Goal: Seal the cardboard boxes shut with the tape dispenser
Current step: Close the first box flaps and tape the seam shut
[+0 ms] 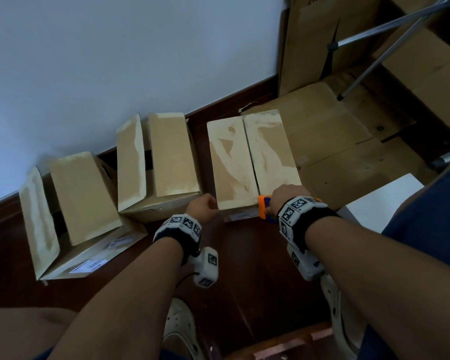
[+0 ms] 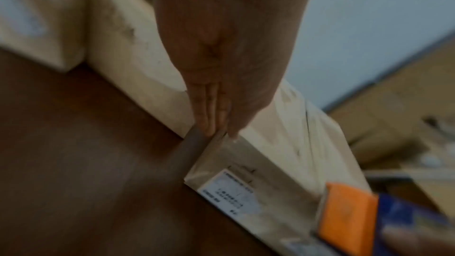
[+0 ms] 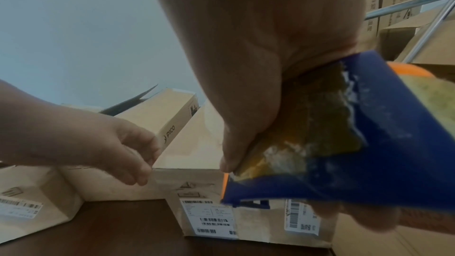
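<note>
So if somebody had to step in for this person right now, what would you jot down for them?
Right hand: grips the orange-and-blue tape dispenser at the near end of the right box, by its centre seam.
Left hand: fingers loosely curled at that box's near left corner; whether it holds anything is unclear.
Boxes: three in a row on the dark wooden floor. Right box's flaps are folded flat; no fresh tape visible. Middle box and left box have flaps standing open.
Left: tape the right box's seam, then close and tape the other two.

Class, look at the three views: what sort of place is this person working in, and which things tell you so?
Probably a storeroom or packing corner. Small cardboard boxes sit in a row on a dark wooden floor along a wall, flattened cartons are piled beside them, and the right hand holds a tape dispenser.
</note>
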A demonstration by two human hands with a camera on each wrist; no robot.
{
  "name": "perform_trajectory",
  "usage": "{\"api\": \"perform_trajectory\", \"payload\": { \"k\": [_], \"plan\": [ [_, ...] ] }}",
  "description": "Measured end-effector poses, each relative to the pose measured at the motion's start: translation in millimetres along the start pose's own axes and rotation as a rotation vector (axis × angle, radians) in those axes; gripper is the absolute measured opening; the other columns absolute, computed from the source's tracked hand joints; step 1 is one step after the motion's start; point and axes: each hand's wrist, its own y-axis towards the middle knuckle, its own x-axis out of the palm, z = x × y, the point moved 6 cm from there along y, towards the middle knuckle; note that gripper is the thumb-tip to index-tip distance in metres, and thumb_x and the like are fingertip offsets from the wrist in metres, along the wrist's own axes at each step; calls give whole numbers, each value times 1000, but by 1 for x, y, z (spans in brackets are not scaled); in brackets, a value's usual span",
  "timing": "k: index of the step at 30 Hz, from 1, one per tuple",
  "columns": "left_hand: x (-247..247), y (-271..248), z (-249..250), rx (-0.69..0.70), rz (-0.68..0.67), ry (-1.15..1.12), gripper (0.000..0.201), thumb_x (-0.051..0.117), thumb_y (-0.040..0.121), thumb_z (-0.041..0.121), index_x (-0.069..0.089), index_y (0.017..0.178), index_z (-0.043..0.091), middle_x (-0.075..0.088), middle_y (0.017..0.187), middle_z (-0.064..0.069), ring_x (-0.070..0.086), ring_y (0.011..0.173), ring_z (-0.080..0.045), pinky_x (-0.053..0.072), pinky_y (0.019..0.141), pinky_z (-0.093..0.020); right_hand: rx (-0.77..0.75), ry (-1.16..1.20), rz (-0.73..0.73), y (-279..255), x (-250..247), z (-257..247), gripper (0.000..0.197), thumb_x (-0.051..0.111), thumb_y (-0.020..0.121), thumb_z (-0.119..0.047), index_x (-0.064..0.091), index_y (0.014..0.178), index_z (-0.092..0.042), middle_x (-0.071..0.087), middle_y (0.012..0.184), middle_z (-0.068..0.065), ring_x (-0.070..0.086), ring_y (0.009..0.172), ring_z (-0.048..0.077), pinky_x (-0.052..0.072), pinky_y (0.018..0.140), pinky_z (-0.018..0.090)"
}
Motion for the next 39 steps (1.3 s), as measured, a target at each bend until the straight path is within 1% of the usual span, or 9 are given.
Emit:
{"api": "perform_trajectory", "payload": {
  "k": [4, 8, 11, 14, 16, 19, 28, 33, 39],
  "plan": [
    [0, -1, 22, 205, -39, 387, 46, 67, 86, 31, 45, 118, 7, 52, 120, -13, 54, 110, -30, 46, 91, -39, -65, -58, 36, 1, -3, -2, 56, 42, 96, -52, 60, 73, -5, 60, 72, 8, 58, 65, 25, 51, 69, 35],
    [0, 3, 33, 302, -20, 578, 46, 63, 88, 33, 43, 120, 8, 49, 119, -12, 56, 108, -31, 50, 87, -44, -26, -6, -12, 0, 2, 2, 59, 42, 95, -54, 63, 102, 1, 64, 97, 15, 61, 88, 30, 51, 80, 40],
    [-1, 4, 40, 353, 0, 701, 45, 62, 88, 35, 45, 120, 9, 52, 118, -10, 57, 106, -29, 47, 78, -40, -82, 10, 59, 3, -3, 1, 56, 44, 95, -51, 53, 65, -5, 51, 65, 6, 48, 56, 21, 47, 66, 34],
    [0, 6, 43, 393, 14, 792, 44, 61, 89, 36, 46, 120, 8, 54, 118, -10, 59, 104, -29, 45, 73, -38, -65, 50, 46, 3, -3, 2, 44, 50, 92, -48, 54, 79, -6, 51, 79, 7, 48, 70, 23, 48, 71, 37],
    [4, 6, 44, 400, 34, 821, 41, 60, 89, 33, 46, 118, 8, 54, 116, -11, 60, 101, -29, 45, 71, -37, -103, -6, 66, 3, -6, 1, 46, 53, 91, -45, 52, 66, -7, 52, 66, 1, 49, 59, 17, 42, 54, 28],
    [1, 4, 44, 410, 43, 793, 40, 59, 90, 31, 44, 120, 8, 53, 118, -11, 61, 101, -30, 43, 69, -37, -106, -78, 78, 2, -11, -1, 50, 52, 92, -46, 48, 54, -14, 48, 55, 0, 46, 48, 15, 32, 42, 23],
    [-3, 10, 41, 384, 56, 770, 22, 41, 96, 8, 47, 117, 7, 55, 118, -12, 61, 102, -33, 47, 76, -39, -68, -131, 35, 0, -7, -5, 52, 46, 95, -49, 55, 61, -10, 50, 59, 4, 48, 52, 19, 46, 54, 28],
    [-9, 22, 21, 201, 9, 501, 25, 48, 93, 25, 54, 113, 10, 59, 116, -13, 59, 104, -32, 49, 82, -38, -26, -116, 43, 5, -5, -2, 57, 44, 96, -51, 53, 63, -5, 51, 62, 6, 48, 55, 23, 51, 67, 34],
    [-2, 22, 4, -9, 29, 51, 17, 54, 89, 22, 61, 99, 10, 66, 106, -13, 61, 97, -30, 45, 76, -30, 14, -49, 5, 11, 6, 0, 54, 44, 95, -52, 65, 101, -2, 58, 87, 14, 47, 72, 29, 50, 77, 40]
  ]
}}
